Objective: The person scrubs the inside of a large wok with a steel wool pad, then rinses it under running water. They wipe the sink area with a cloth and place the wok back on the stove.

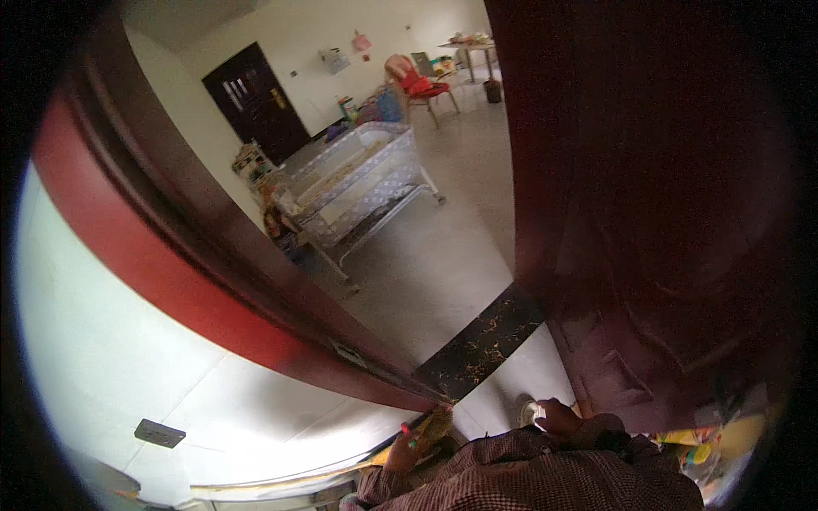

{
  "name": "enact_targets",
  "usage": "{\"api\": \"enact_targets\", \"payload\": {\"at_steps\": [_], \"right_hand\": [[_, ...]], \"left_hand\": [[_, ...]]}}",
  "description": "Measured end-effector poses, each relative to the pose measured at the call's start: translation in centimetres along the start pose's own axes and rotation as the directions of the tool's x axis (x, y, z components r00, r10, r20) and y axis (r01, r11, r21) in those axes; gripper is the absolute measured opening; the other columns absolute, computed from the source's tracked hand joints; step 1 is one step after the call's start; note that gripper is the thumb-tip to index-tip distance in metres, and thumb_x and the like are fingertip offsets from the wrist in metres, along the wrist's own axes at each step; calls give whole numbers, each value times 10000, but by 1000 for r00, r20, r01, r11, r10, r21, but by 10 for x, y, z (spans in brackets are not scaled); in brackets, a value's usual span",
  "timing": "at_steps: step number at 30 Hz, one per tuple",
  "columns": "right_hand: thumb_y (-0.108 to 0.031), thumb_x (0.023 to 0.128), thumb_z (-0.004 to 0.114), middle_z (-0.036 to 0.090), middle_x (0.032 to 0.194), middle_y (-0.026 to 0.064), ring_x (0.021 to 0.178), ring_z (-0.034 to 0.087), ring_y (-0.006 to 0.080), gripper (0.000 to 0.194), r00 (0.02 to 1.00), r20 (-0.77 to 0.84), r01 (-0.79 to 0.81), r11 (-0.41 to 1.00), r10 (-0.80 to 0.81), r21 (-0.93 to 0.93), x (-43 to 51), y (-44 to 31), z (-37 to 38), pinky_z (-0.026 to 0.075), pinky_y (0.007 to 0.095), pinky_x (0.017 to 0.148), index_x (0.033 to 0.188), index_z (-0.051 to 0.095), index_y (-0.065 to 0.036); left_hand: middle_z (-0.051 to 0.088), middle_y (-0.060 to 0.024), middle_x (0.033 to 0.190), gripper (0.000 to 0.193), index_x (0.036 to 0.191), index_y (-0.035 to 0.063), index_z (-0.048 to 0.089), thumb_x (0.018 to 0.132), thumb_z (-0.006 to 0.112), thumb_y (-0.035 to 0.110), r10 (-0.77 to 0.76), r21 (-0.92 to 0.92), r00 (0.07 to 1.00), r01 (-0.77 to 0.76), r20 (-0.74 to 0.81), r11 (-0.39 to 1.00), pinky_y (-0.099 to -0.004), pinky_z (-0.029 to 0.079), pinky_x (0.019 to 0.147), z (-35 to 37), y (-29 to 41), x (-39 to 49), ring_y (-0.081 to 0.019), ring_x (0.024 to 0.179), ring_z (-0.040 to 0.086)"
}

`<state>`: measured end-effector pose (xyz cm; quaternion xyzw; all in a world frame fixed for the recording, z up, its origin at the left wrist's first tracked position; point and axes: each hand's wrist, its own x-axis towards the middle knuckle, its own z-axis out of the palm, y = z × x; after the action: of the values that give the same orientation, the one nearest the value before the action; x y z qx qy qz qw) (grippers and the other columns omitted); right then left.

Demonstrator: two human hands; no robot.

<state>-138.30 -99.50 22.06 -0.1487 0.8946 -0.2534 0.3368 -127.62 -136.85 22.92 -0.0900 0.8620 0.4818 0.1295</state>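
Low in the view, my left hand (401, 452) is closed around a yellow object (439, 424), whose kind I cannot make out. Small red and green spots show at its fingers. To the right, my right hand (559, 418) grips a pale, round object (530, 414), possibly a small dish or a roll. Both hands are in front of my checked garment (543, 472), close to a doorway. The dark red-brown door leaf (639, 191) rises on my right, and the red-brown door frame (255, 338) runs along my left.
A black, gold-veined threshold (482, 345) crosses the doorway. Beyond it stand a wheeled cot with patterned fabric (364, 179), a red chair (422, 87) and a table (471, 46). A dark door (255, 102) is in the far wall. A socket plate (160, 433) sits on the white wall.
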Motion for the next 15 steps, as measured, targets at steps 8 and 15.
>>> {"api": "enact_targets", "payload": {"at_steps": [8, 15], "right_hand": [[-240, 783, 574, 585, 950, 191, 874, 566, 316, 348, 948, -191, 262, 965, -254, 22, 76, 55, -86, 463, 409, 769, 1025, 566, 10], [-288, 811, 526, 571, 1064, 152, 1003, 526, 298, 342, 998, 49, 34, 991, -41, 127, 119, 54, -125, 431, 399, 867, 1013, 589, -19]], "left_hand": [[614, -156, 936, 197, 965, 5, 593, 832, 540, 139, 122, 59, 979, -114, -165, 992, -377, 449, 764, 1, 125, 102, -282, 873, 577], [576, -166, 918, 198, 972, 35, 600, 805, 547, 125, 385, 360, 922, -345, -42, 867, -365, 446, 756, -7, 129, 171, -292, 850, 552]]}}
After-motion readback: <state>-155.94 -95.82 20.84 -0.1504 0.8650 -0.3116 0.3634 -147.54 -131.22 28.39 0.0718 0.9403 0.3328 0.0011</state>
